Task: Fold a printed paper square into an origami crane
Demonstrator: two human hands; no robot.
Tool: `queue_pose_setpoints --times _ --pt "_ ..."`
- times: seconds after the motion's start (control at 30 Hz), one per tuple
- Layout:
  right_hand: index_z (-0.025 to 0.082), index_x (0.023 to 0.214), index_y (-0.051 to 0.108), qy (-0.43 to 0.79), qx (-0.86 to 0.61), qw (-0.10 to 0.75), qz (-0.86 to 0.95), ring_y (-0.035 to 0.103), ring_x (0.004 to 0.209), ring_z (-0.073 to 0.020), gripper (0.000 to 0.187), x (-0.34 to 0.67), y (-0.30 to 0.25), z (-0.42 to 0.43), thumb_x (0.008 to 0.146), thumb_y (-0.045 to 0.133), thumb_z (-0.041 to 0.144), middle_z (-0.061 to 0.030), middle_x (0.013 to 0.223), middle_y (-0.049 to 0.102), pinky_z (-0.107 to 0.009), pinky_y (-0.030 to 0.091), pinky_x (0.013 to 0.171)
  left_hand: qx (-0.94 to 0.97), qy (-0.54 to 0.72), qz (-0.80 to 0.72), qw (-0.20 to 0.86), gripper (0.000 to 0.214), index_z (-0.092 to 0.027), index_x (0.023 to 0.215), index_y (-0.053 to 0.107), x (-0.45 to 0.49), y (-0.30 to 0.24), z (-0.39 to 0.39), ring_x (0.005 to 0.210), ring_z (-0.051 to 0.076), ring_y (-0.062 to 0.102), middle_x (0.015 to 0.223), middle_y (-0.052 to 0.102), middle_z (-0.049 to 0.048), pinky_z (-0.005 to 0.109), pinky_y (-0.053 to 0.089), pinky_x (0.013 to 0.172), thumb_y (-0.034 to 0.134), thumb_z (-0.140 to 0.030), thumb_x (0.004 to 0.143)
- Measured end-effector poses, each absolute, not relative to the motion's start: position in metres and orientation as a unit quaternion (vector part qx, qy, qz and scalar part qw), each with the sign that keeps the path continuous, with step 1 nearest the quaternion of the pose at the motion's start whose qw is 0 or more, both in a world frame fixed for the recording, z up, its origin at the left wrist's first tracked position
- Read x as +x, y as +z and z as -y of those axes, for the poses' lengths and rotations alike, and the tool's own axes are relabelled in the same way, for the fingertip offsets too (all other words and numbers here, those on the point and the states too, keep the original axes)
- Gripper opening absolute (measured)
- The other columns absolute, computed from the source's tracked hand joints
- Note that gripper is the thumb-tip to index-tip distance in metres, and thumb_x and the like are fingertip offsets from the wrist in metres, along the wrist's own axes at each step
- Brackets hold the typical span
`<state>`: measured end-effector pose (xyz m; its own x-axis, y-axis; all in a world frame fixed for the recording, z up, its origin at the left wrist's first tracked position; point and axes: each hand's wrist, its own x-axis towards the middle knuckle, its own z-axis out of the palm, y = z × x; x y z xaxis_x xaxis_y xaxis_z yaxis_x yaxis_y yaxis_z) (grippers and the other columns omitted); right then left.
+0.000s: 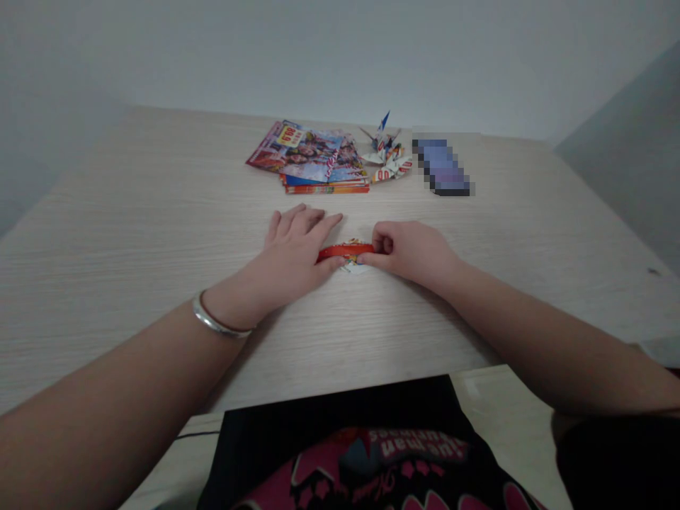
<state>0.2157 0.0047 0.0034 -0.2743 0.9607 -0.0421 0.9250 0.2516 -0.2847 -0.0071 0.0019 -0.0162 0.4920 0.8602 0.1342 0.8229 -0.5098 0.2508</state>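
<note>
A small piece of folded printed paper (348, 250), with a red strip along its raised edge and white below, lies on the table between my hands. My left hand (295, 251) rests at its left end, fingers spread over the table and the thumb touching the paper's near side. At the right end, my right hand (411, 248) has curled fingers and a thumb closed on the paper. Both ends of the paper are partly hidden by my hands.
Behind my hands lies a stack of colourful printed leaflets (313, 156). Beside it sit folded paper cranes (390, 159), overlapping each other. A phone-like object (443, 166), blurred by pixels, is to their right. A wall (340, 57) rises behind the pale wooden table (159, 212).
</note>
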Motion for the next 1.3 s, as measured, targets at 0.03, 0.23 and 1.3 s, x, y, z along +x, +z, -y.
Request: queue_pose_setpoints --times 0.03,0.23,1.3 --pt "0.023 0.077 0.066 0.128 -0.598 0.071 0.788 0.052 0.060 -0.0139 0.039 0.216 0.003 -0.005 0.084 0.070 0.061 0.0011 0.070 0.067 -0.029 0.028 0.055 0.863 0.115 -0.485 0.076 0.064 -0.014 0.154 0.045 -0.008 -0.016 -0.003 0.149 0.043 0.035 0.154 0.047 0.0229 0.067 0.025 0.121 0.048 -0.047 0.099" --pt "0.023 0.079 0.066 0.133 -0.596 0.072 0.788 0.053 0.061 -0.0140 0.037 0.216 0.002 -0.005 0.084 0.071 0.060 0.0004 0.070 0.067 -0.029 0.027 0.055 0.879 0.154 -0.443 0.086 0.061 -0.014 0.152 0.051 -0.006 -0.017 -0.008 0.146 0.038 0.042 0.151 0.054 0.0192 0.063 0.027 0.122 0.050 -0.044 0.099" --pt "0.021 0.081 0.069 0.250 -0.555 0.086 0.789 0.054 0.063 -0.0125 0.015 0.240 0.013 -0.012 0.081 0.079 0.032 0.0034 0.069 0.064 -0.028 0.036 0.059 0.865 0.192 -0.438 0.150 0.032 -0.029 0.125 0.073 -0.001 -0.011 -0.006 0.134 0.030 0.056 0.138 0.069 0.0077 0.055 0.035 0.116 0.063 -0.033 0.094"
